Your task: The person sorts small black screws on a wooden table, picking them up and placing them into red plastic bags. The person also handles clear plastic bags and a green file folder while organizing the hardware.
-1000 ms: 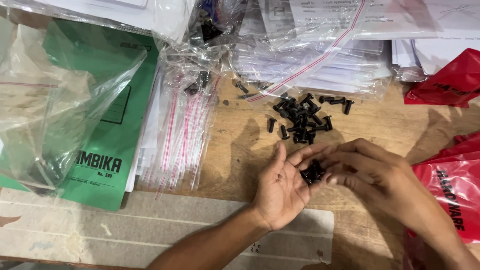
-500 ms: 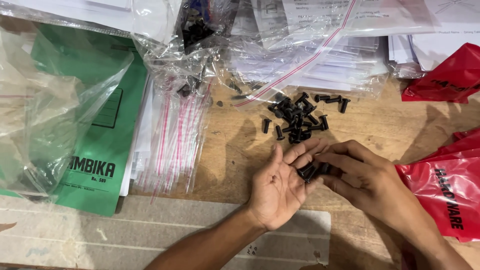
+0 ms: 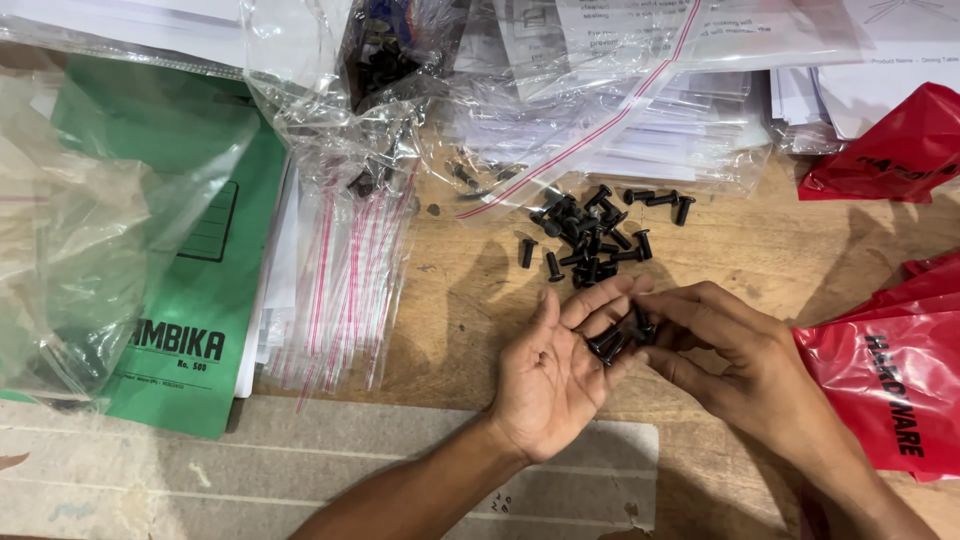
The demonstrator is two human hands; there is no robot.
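My left hand lies palm up over the wooden table, cupping several small black screws on its fingers. My right hand reaches in from the right, its fingertips pinching at the screws on the left hand's fingers. Just beyond both hands lies a loose pile of black screws on the wood.
A fanned stack of small clear zip bags with red strips lies left of the hands. A green book and crumpled clear plastic sit at far left. Red plastic bags are at right. Bagged papers lie at the back.
The view has shifted slightly. Both hands stay together, the right fingers still working at the screws in the left hand.
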